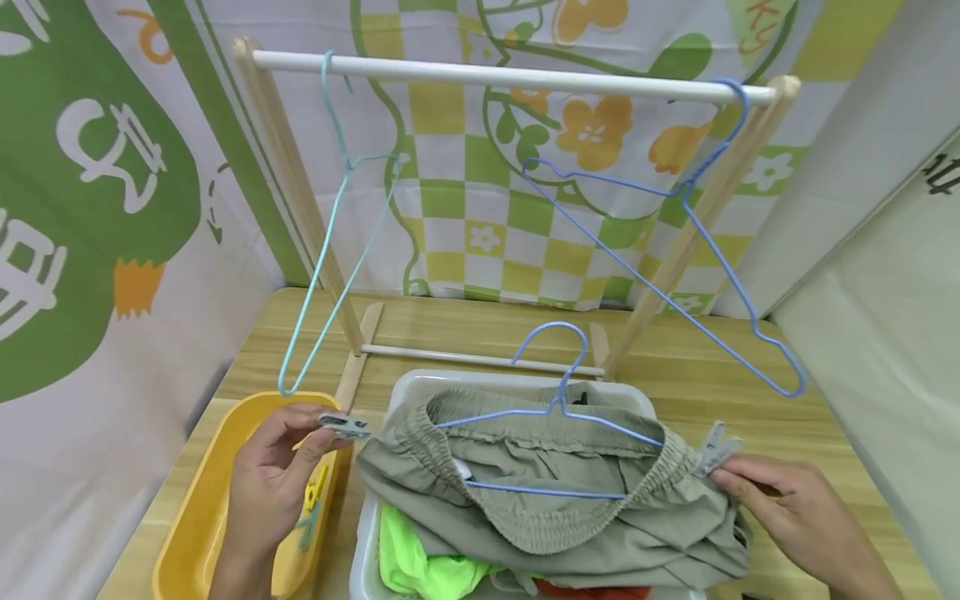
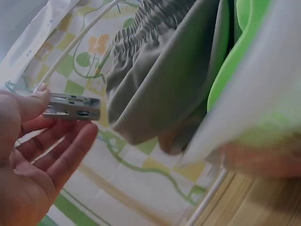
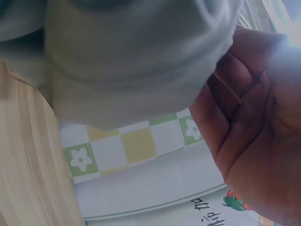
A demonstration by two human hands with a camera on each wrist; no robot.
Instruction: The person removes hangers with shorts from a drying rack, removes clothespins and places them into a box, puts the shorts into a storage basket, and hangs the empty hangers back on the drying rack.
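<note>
Grey-green elastic-waist pants (image 1: 558,533) lie over a light grey basket (image 1: 411,385), with a blue hanger (image 1: 562,392) set inside the waistband. Just left of the waistband, my left hand (image 1: 262,479) pinches a grey clothespin (image 1: 345,426) between thumb and fingers; the left wrist view shows this clothespin (image 2: 75,107) apart from the fabric. At the opposite end, my right hand (image 1: 798,510) pinches another grey clothespin (image 1: 717,452) against the waistband's right side. How far it grips the fabric is unclear, and the pants hide it in the right wrist view.
A wooden rack with a white bar (image 1: 510,77) stands behind, carrying a mint hanger (image 1: 318,267) and a second blue hanger (image 1: 637,279). The yellow bin (image 1: 197,492) at left holds clothespins (image 1: 315,492). Bright green cloth (image 1: 427,567) and red cloth (image 1: 592,592) show under the pants.
</note>
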